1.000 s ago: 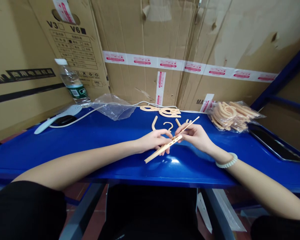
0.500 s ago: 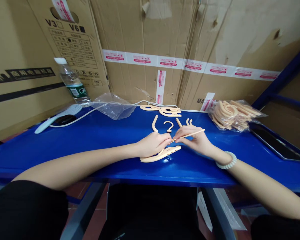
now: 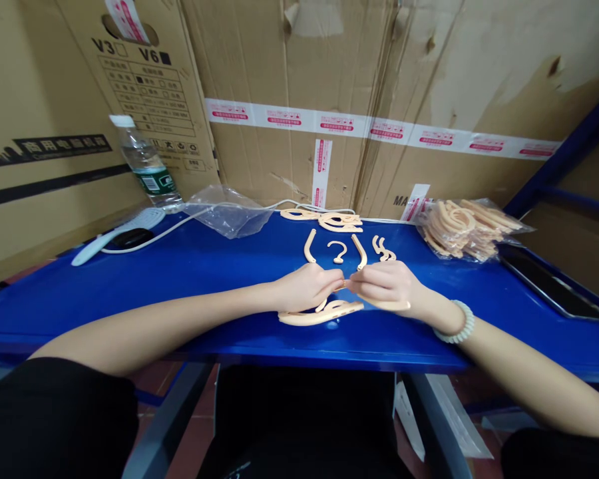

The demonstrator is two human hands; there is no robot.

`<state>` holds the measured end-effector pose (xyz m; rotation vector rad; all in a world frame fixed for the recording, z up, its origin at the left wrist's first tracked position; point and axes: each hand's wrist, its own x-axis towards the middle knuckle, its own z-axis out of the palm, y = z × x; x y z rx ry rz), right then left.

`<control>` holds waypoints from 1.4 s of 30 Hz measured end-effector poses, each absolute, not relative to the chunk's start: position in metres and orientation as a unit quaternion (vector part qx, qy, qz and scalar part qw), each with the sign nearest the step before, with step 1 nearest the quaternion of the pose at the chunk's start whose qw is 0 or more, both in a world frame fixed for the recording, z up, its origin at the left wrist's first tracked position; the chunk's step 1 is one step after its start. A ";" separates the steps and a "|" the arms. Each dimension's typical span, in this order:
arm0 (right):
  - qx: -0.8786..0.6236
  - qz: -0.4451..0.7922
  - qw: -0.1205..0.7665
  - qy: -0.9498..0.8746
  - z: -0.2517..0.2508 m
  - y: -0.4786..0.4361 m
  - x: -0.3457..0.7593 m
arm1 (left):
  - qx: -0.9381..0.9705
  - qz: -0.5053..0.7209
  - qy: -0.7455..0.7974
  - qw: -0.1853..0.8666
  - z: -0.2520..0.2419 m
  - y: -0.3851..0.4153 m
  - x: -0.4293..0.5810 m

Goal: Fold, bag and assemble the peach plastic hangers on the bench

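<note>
Since the earlier frame, the right hand (image 3: 385,281) has rotated: the slim peach plastic bar (image 3: 392,305), which slanted up past its fingers, now lies below them. The left hand (image 3: 304,287) has kept nearly the same position.

Nearest the front edge of the glossy blue table (image 3: 219,266) is a long, curved peach plastic piece with slots (image 3: 319,317), just below the left hand; whether that hand bears on it cannot be told. Directly behind, both hands are closed, fingertips nearly meeting, pinching a small peach part (image 3: 344,285) between them. The bar's grip is hidden by the right-hand fingers.

Beyond the hands lie a curved peach plastic arm (image 3: 309,245), a peach plastic hook with a short foot (image 3: 337,251), a second curved peach arm (image 3: 359,252) and small S-shaped peach pieces (image 3: 383,248). All are separate.

Status, by judgement: handling of the gripped parts is under way; the hook, arms and small pieces remain unjoined.

At the rear, flat looped peach plastic pieces (image 3: 339,223) lie grouped; their completeness cannot be confirmed. Further peach pieces remain inside a clear plastic bag (image 3: 472,229).
</note>
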<state>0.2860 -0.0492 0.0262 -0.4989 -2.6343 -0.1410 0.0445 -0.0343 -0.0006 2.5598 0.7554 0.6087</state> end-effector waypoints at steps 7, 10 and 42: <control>-0.247 0.026 0.364 -0.897 0.046 -0.039 0.297 | 0.848 0.244 0.273 0.383 0.005 -0.032 0.042; -0.345 0.044 0.422 -0.837 0.061 -0.022 0.312 | 0.752 0.223 0.271 0.558 0.003 -0.028 0.043; -0.129 -0.112 0.226 -0.959 0.045 -0.058 0.272 | 0.474 0.371 0.329 0.728 0.002 -0.012 0.050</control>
